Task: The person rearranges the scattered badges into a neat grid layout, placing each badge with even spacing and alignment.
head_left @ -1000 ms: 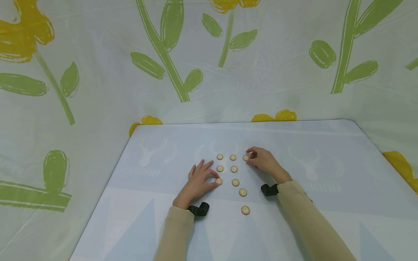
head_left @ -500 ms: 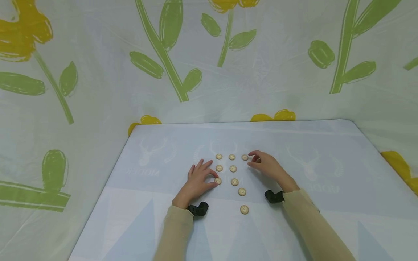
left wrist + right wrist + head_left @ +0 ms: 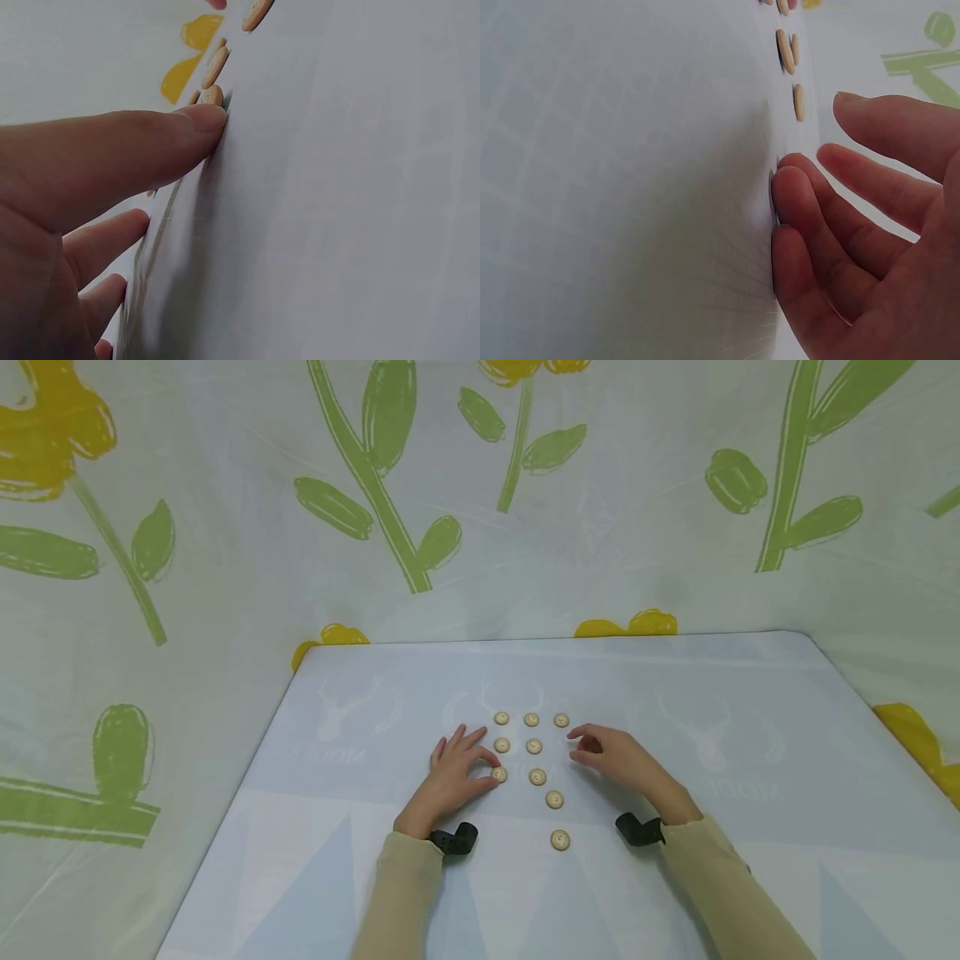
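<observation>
Several round wooden buttons lie on the pale blue tabletop (image 3: 360,827), in three short rows with two more trailing toward me. My left hand (image 3: 480,770) rests flat with its fingers spread, and its thumb tip touches the left button of the third row (image 3: 498,773). In the left wrist view the thumb (image 3: 150,150) is straight against that button (image 3: 212,95). My right hand (image 3: 585,750) lies to the right of the rows with relaxed fingers and holds nothing. It sits below the top right button (image 3: 561,720). In the right wrist view its fingertips (image 3: 795,187) rest on the table.
The two nearest buttons (image 3: 554,799) (image 3: 559,839) lie between my forearms. A white cloth with green and yellow flowers (image 3: 375,485) hangs behind and beside the table. The table's back edge (image 3: 555,639) and right edge (image 3: 862,693) are in view.
My right hand has let go of the top right button and drawn back toward me and slightly right. The left hand has stayed on its button.
</observation>
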Demonstrator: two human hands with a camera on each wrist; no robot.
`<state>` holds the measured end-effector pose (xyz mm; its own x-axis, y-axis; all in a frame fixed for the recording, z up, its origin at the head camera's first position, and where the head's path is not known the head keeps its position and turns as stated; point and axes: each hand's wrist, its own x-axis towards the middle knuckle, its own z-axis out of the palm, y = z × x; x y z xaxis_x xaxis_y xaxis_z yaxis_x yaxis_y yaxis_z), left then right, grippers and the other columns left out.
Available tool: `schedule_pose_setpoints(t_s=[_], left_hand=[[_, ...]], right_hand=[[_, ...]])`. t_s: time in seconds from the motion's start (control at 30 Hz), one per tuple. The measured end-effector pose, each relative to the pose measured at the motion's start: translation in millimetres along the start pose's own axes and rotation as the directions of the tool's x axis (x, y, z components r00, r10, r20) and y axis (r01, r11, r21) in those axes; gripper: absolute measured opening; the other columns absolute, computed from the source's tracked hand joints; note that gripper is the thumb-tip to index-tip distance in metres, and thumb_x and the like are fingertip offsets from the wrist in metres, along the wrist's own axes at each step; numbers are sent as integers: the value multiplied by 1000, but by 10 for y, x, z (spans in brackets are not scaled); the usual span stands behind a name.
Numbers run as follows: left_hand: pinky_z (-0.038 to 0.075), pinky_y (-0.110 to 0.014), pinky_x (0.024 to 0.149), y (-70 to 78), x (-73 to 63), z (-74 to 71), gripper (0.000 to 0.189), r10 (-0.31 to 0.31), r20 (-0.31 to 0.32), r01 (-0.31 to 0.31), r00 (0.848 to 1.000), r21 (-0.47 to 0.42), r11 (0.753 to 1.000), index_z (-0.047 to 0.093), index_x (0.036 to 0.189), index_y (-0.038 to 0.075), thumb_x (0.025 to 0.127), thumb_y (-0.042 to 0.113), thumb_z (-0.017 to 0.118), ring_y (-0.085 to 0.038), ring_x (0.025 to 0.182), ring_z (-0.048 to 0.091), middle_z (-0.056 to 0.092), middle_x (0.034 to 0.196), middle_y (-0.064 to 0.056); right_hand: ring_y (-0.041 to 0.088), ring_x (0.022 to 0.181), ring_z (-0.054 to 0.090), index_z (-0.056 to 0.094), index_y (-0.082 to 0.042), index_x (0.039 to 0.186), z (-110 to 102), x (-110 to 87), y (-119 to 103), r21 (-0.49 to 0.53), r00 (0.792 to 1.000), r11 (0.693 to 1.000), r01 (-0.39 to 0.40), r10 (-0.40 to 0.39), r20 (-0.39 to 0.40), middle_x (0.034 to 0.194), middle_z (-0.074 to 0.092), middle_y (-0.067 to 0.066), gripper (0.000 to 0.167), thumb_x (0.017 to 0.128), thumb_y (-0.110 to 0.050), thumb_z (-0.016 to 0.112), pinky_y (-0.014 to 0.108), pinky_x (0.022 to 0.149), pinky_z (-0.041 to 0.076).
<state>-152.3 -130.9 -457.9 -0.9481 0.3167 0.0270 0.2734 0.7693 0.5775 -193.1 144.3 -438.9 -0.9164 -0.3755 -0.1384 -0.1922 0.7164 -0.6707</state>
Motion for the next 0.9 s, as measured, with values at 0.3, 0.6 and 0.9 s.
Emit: schedule_pose_setpoints(t_s=[0.3, 0.6, 0.9], left_hand=[[0, -51, 103, 11, -9, -24, 15, -5, -4, 5, 1000, -6, 1000, 60, 88, 26, 76, 30, 68, -27, 135, 7, 30, 143, -2], [0, -52, 102, 3, 4, 0, 14, -4, -8, 4, 1000, -6, 1000, 61, 88, 27, 77, 31, 68, -26, 135, 7, 30, 143, -2], [0, -52, 102, 16, 0, -5, 15, -15, 3, 15, 1000, -5, 1000, 61, 89, 26, 77, 30, 68, -27, 135, 7, 30, 143, -2]], right_hand=[[15, 78, 50, 62, -18, 96, 59, -47, -6, 26, 1000, 1000, -5, 5, 6, 88, 59, -4, 15, 84, -27, 61, 29, 68, 43], [14, 76, 50, 62, -19, 93, 56, -89, -13, 14, 999, 1000, 26, -27, 21, 87, 59, -5, 13, 83, -27, 63, 29, 66, 43], [14, 64, 49, 66, -16, 90, 83, -95, -22, 51, 998, 998, 37, -40, 53, 69, 57, -4, 19, 87, -32, 57, 30, 58, 41]])
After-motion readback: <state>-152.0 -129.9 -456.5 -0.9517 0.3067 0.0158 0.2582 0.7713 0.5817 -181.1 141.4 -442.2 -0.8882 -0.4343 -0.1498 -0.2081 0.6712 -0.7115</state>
